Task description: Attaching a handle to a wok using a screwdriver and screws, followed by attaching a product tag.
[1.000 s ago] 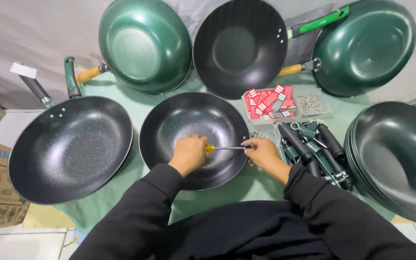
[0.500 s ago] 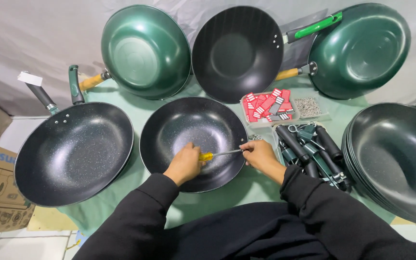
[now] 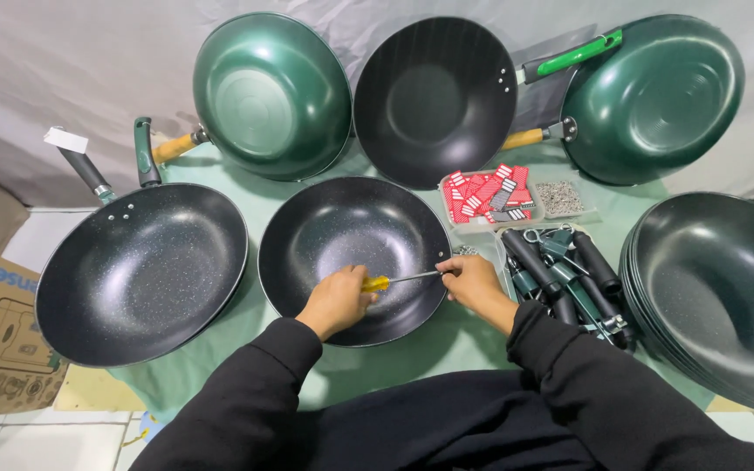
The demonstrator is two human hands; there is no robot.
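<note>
At the table's left edge lies a speckled black wok (image 3: pixel 141 270) with its handles fitted. At the front middle, the left hand (image 3: pixel 336 299) is curled round the yellow-handled screwdriver (image 3: pixel 394 280), its shaft lying level inside the handleless black wok (image 3: pixel 355 257) and aimed at the right rim. There the right hand (image 3: pixel 473 281) pinches at the tip, seemingly to steady it, just beside the tray of dark handles (image 3: pixel 569 279).

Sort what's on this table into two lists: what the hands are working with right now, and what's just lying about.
In hand:
- left hand holding the yellow-handled screwdriver
- right hand at the rim of the black speckled wok

Lying about:
- handled black wok
- two green woks and against the backdrop
- black wok between them
- stack of black woks
- loose handles
- tray of red tags
- tray of small screws
</note>
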